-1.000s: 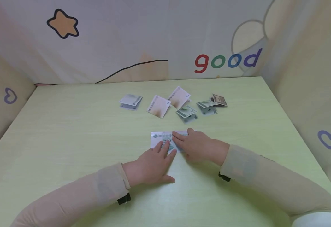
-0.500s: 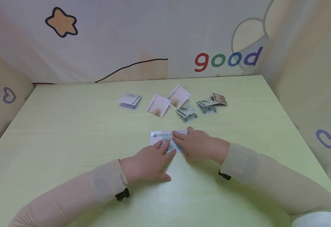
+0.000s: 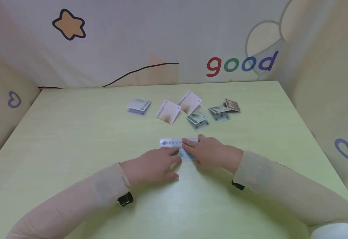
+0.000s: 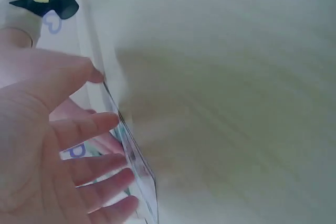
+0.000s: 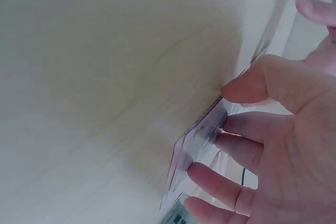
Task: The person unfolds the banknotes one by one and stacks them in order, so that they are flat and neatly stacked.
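Note:
A pale banknote [image 3: 169,143] with green-blue print lies flat on the table in front of the person, its long side running left to right. My left hand [image 3: 153,165] reaches in from the lower left, fingers extended onto the note's near left part and thumb over the bare table. Over the note's right half lies my right hand [image 3: 211,152], its straight fingers resting on the paper and hiding that end. Seen from the right wrist, the thumb tip is right at the note's [image 5: 197,137] near edge, where the paper shows more than one layer.
Several folded banknotes stand behind: a pale one [image 3: 139,104] at left, two pinkish-brown ones [image 3: 168,112] in the middle, two green ones [image 3: 197,119] and a brown one [image 3: 233,105] at right. Printed cloth [image 3: 126,43] walls the table [image 3: 81,132] at back and sides.
My left hand has shifted slightly up and turned, its fingers closer together and its thumb drawn nearer the note. The right hand stays in place on the note.

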Motion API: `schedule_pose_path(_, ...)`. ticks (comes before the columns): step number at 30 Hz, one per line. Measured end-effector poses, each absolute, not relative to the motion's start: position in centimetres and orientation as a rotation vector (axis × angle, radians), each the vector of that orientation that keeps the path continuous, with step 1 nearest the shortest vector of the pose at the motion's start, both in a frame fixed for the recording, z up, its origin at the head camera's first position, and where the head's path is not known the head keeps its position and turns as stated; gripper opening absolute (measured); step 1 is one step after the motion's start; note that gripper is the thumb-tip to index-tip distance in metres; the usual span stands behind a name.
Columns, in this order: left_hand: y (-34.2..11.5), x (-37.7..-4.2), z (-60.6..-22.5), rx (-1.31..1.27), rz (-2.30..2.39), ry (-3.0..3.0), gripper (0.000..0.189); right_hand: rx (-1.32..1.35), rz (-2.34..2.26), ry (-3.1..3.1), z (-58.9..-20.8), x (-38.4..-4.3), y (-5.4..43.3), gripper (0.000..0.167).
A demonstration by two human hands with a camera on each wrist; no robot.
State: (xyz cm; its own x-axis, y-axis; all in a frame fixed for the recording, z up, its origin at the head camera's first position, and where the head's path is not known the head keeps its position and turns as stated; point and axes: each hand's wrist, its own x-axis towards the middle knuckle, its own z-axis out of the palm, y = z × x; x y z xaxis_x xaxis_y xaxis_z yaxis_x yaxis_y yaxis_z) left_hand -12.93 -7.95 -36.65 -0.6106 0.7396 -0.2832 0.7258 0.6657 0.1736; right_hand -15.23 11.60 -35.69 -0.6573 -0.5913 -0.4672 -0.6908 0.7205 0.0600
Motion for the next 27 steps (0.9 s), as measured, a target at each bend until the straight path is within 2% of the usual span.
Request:
schedule_pose_path(19, -14.3, -17.5, -34.5, 0.896, 0.422, 3.029, 0.038, -1.020, 0.172, 2.527, -35.5, -15.2, 12.6, 0.073)
schedule_pose_path(27, -17.0, -20.8, -35.2, 0.601, 0.715, 3.043, 0.037, -1.070, 0.076, 2.549, -35.4, -14.9, 13.5, 0.068)
